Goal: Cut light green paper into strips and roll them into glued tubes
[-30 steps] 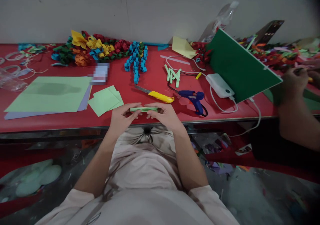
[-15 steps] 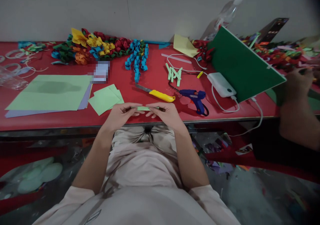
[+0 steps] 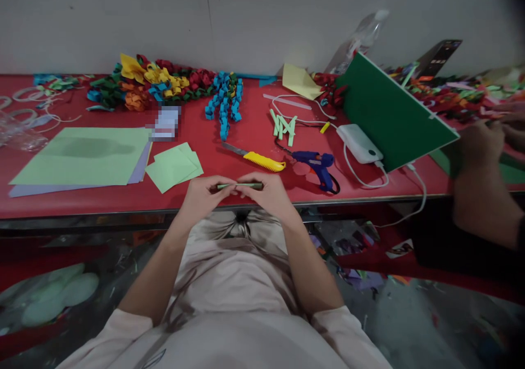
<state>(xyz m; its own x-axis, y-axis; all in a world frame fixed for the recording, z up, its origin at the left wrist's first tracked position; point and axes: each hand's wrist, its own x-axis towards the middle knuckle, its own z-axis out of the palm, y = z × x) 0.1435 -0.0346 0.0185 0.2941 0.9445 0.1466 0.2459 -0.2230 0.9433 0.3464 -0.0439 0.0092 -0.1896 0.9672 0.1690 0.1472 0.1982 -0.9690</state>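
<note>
Between my hands is a narrow folded strip of light green paper (image 3: 246,185), held level just above the table's front edge. My left hand (image 3: 208,195) pinches its left end, and my right hand (image 3: 266,192) pinches the right end; the fingertips nearly meet in the middle. Left of my hands lie several light green paper squares (image 3: 172,167). Just beyond them rests a yellow utility knife (image 3: 264,161) with its blade out. A blue glue gun (image 3: 315,164) lies to the right, and several folded green strips (image 3: 283,127) sit behind it.
Larger green sheets (image 3: 82,158) lie at the left over purple ones. Colourful paper chains (image 3: 164,82) pile along the wall. At right, a white power bank (image 3: 360,142) with cables stands by a leaning green board (image 3: 394,112). Another person's hand (image 3: 484,142) is beyond it.
My hands have drawn a little closer together and turned the green paper strip, so its edge faces me. The view has tilted slightly. The other person's hands have shifted.
</note>
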